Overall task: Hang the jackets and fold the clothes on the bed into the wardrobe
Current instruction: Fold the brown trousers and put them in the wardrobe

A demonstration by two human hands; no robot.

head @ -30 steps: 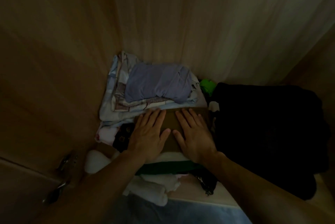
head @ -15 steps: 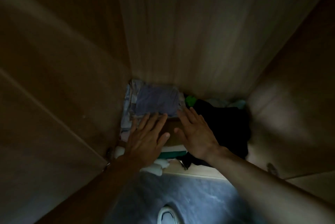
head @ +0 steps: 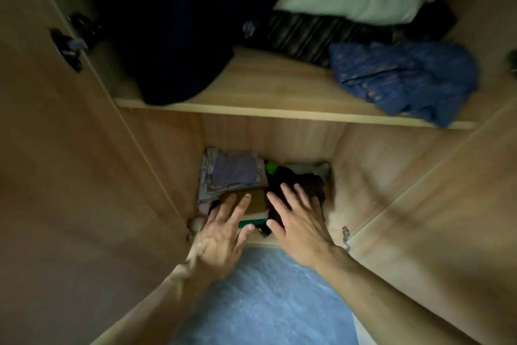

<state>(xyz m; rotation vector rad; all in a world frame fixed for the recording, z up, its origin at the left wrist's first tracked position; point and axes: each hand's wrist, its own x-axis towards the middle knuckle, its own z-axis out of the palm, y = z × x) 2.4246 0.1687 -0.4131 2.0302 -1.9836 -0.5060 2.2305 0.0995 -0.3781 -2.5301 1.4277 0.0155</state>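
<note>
Left hand [head: 221, 241], right hand [head: 299, 230] drawn back

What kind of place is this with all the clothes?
Most likely an open wardrobe: a wooden shelf carries a crumpled blue garment, folded clothes are stacked in the bottom compartment, and a dark garment hangs above.

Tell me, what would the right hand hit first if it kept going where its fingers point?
Most likely the black clothes in the bottom compartment; the right hand points across them, though depth is unclear.
</note>
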